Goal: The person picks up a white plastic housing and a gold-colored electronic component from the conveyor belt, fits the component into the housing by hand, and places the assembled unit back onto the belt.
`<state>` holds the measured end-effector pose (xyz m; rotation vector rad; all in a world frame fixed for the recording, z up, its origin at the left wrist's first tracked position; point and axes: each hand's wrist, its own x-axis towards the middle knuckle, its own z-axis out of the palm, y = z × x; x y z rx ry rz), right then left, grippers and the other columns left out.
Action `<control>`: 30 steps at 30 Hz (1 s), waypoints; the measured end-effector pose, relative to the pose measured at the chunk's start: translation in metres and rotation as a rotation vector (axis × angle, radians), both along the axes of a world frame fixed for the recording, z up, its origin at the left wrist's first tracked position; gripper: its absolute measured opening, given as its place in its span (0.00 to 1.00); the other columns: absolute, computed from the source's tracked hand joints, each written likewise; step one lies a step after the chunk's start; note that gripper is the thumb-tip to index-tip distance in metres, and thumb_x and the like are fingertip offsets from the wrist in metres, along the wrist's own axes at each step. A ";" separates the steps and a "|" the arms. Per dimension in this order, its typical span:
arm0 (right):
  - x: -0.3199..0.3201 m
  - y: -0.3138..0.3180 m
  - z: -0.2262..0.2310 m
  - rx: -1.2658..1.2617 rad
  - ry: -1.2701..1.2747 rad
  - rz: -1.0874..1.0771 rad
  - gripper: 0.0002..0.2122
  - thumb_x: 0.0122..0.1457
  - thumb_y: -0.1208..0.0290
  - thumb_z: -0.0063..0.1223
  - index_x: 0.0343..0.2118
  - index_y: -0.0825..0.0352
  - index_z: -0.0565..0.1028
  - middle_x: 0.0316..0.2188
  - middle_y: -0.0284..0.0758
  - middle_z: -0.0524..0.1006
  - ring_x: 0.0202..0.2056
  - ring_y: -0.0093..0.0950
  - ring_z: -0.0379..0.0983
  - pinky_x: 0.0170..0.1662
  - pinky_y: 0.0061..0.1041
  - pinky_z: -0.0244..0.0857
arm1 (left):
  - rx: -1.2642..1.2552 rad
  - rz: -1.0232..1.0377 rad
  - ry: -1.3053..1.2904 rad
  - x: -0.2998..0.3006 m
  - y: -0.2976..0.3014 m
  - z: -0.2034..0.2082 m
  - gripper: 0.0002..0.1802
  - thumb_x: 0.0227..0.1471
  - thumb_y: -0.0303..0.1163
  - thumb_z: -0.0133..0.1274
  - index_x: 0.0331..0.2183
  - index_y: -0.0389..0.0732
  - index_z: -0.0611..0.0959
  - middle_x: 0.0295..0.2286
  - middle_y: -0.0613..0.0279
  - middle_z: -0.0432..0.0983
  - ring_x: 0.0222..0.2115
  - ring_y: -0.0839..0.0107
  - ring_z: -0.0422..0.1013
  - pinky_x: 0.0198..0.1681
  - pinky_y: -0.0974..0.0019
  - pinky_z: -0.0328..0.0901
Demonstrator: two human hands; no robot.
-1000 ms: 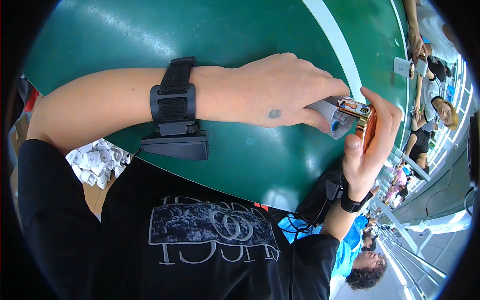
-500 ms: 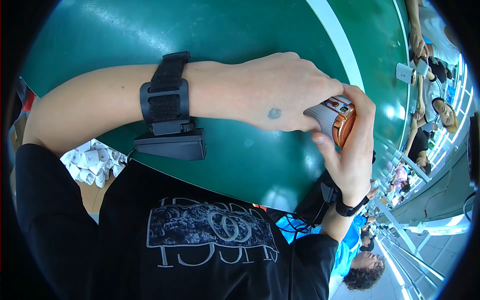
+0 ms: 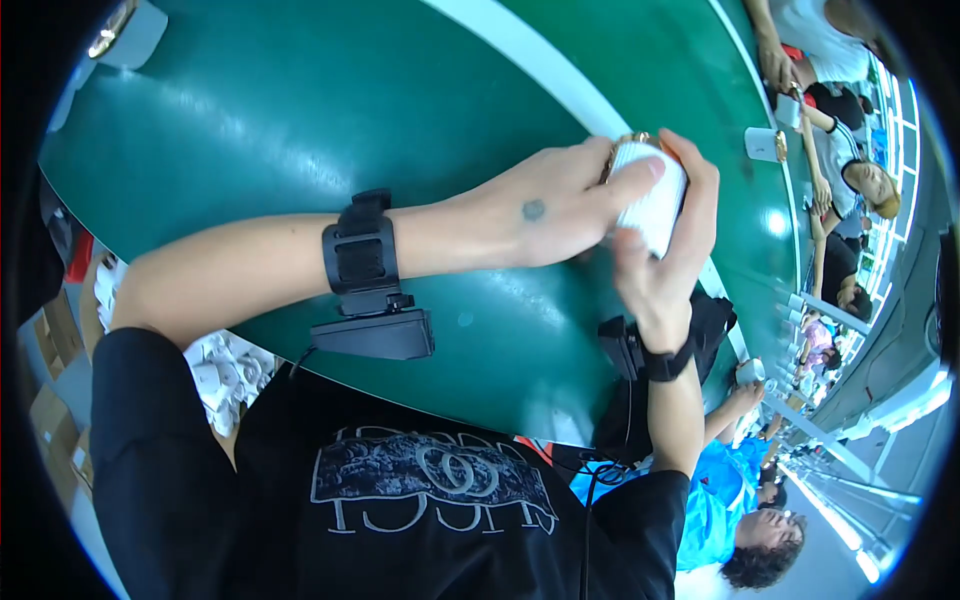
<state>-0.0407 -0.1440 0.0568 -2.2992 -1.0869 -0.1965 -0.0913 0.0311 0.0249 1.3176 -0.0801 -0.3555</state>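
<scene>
The ribbed white device (image 3: pixel 655 215) sits between my two hands over the bench (image 3: pixel 480 330), its gold-coloured end pointing away from my body; how far it is above the green top I cannot tell. My left hand (image 3: pixel 560 205) is closed on it from the left, the thumb laid across the ribbed face and the other fingers mostly hidden behind. My right hand (image 3: pixel 675 235) holds it too, fingers curved along its right side, the thumb blurred near its lower end. On my left wrist I wear a black strap (image 3: pixel 360 255) with a dark box (image 3: pixel 375 335) hanging from it, and a black band (image 3: pixel 670 363) circles my right wrist. Below the near edge of the bench, on the left, lies a heap of white pieces (image 3: pixel 225 380). A pale stripe (image 3: pixel 530 55) crosses the green top, passing behind my hands. At the bench's left end stands a white unit with a gold-coloured end (image 3: pixel 140 38), well apart from my hands. Off to the right, near the far edge, is a similar white unit (image 3: pixel 762 145), close to co-workers seated beyond that edge. Lower on the right, a co-worker in blue (image 3: pixel 715 500) has a hand (image 3: pixel 743 400) just beside a small white object (image 3: pixel 749 371).
</scene>
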 end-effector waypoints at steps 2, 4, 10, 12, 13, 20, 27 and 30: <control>0.010 0.013 -0.001 0.119 0.010 -0.023 0.34 0.61 0.42 0.57 0.56 0.71 0.70 0.48 0.48 0.75 0.45 0.43 0.76 0.46 0.38 0.70 | 0.263 0.497 -0.327 0.008 -0.016 -0.013 0.28 0.70 0.51 0.41 0.47 0.31 0.75 0.35 0.50 0.77 0.37 0.56 0.75 0.45 0.52 0.69; 0.014 0.027 0.001 0.241 0.173 -0.150 0.30 0.67 0.43 0.45 0.50 0.71 0.75 0.41 0.47 0.78 0.40 0.42 0.77 0.46 0.38 0.70 | 0.316 0.526 -0.389 0.021 -0.019 -0.008 0.29 0.70 0.52 0.40 0.47 0.31 0.75 0.36 0.49 0.77 0.39 0.54 0.75 0.47 0.53 0.68; 0.032 0.041 0.029 0.190 0.236 -0.354 0.29 0.74 0.48 0.33 0.43 0.71 0.80 0.33 0.47 0.82 0.37 0.42 0.79 0.45 0.36 0.70 | 0.421 0.497 -0.370 0.058 -0.010 0.015 0.41 0.67 0.61 0.35 0.43 0.25 0.77 0.40 0.35 0.76 0.37 0.40 0.74 0.43 0.47 0.69; 0.034 0.035 0.030 0.140 0.303 -0.447 0.30 0.73 0.46 0.31 0.43 0.71 0.81 0.33 0.48 0.82 0.38 0.42 0.79 0.45 0.36 0.70 | 0.415 0.422 -0.346 0.064 -0.011 0.017 0.41 0.67 0.62 0.34 0.43 0.26 0.77 0.40 0.36 0.77 0.37 0.43 0.75 0.43 0.48 0.69; 0.035 0.031 0.029 0.113 0.340 -0.494 0.31 0.73 0.45 0.31 0.43 0.71 0.81 0.33 0.48 0.82 0.38 0.42 0.79 0.45 0.36 0.70 | 0.403 0.354 -0.307 0.066 -0.012 0.016 0.42 0.67 0.63 0.33 0.44 0.27 0.77 0.41 0.38 0.77 0.38 0.45 0.75 0.42 0.49 0.69; 0.035 0.026 0.036 0.250 0.471 -0.452 0.38 0.73 0.40 0.23 0.45 0.73 0.80 0.34 0.42 0.83 0.36 0.31 0.78 0.43 0.28 0.70 | 0.207 0.465 -0.236 0.083 0.032 0.001 0.43 0.67 0.65 0.31 0.50 0.31 0.76 0.35 0.54 0.79 0.35 0.68 0.78 0.37 0.60 0.70; 0.027 0.033 0.051 0.273 0.446 -0.395 0.39 0.73 0.39 0.22 0.48 0.73 0.79 0.35 0.39 0.82 0.36 0.25 0.78 0.42 0.23 0.69 | 0.372 0.932 -0.411 0.146 0.187 -0.051 0.30 0.64 0.51 0.53 0.51 0.30 0.76 0.37 0.51 0.81 0.35 0.62 0.79 0.41 0.58 0.73; 0.035 0.039 0.043 0.289 0.499 -0.366 0.37 0.73 0.39 0.23 0.48 0.72 0.79 0.35 0.37 0.82 0.36 0.25 0.78 0.43 0.23 0.69 | 0.898 1.102 -0.480 0.154 0.256 -0.060 0.33 0.60 0.49 0.57 0.55 0.30 0.74 0.46 0.46 0.77 0.41 0.58 0.78 0.44 0.56 0.73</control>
